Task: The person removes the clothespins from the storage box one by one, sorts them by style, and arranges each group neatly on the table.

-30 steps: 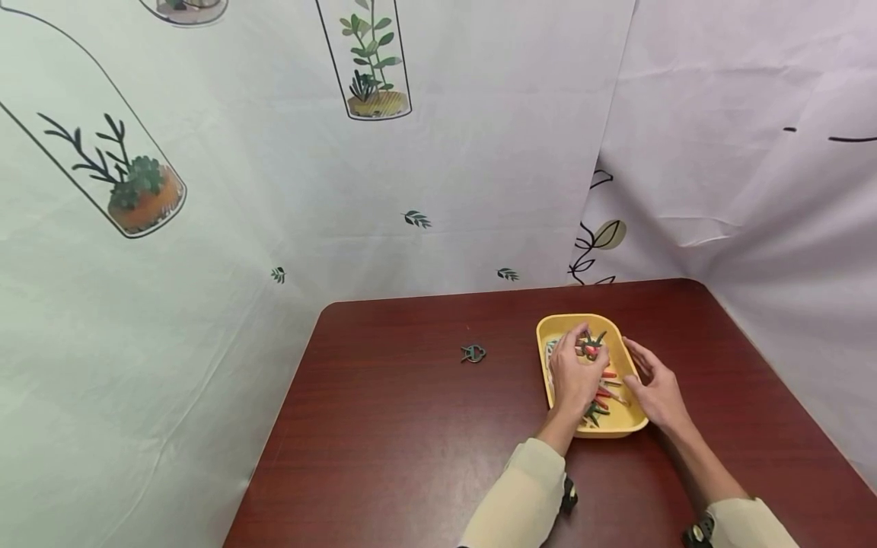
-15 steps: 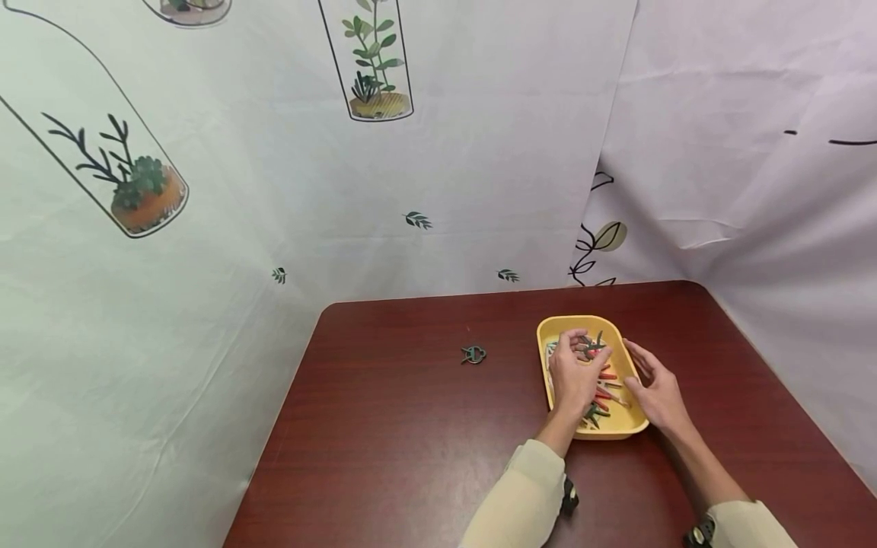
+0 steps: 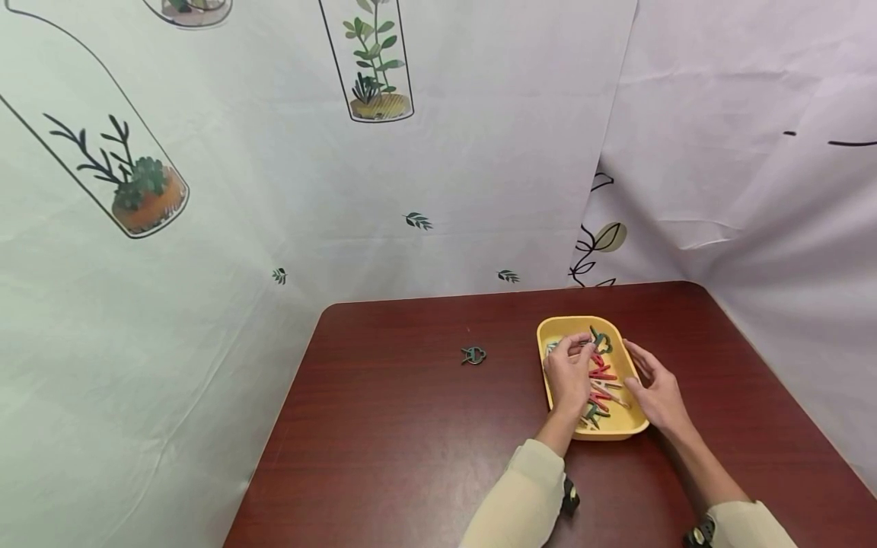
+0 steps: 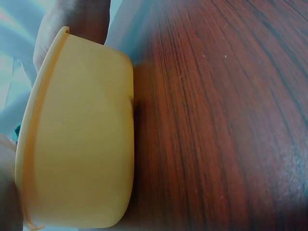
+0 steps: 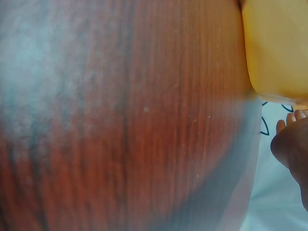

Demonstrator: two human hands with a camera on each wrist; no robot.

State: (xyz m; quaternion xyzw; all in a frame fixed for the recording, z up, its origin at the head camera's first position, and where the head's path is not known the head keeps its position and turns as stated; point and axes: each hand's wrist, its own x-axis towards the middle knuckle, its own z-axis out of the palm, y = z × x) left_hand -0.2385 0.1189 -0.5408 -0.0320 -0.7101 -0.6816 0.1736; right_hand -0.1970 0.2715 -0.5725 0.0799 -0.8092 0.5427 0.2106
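Observation:
In the head view, my left hand (image 3: 570, 374) reaches into the yellow tray (image 3: 620, 426), its fingers bent near the tray's far end. A dark green spring clip (image 3: 603, 342) lies just beyond its fingertips and looks apart from them. Red clips (image 3: 601, 374) and another green clip (image 3: 593, 415) lie nearer the front; the palm hides part of the pile. My right hand (image 3: 659, 390) rests against the tray's right rim, thumb and fingers spread along it. In the right wrist view the right hand (image 5: 293, 151) shows beside the tray's wall (image 5: 279, 53).
A single green clip (image 3: 473, 355) sits on the dark red table (image 3: 397, 426), well to the left of the tray. Pale printed cloth (image 3: 466, 167) hangs behind the table's back edge.
My left hand has drawn slightly left and away from the green clip that was between its fingers; more of the clip and the red ones now shows. The right hand stays put.

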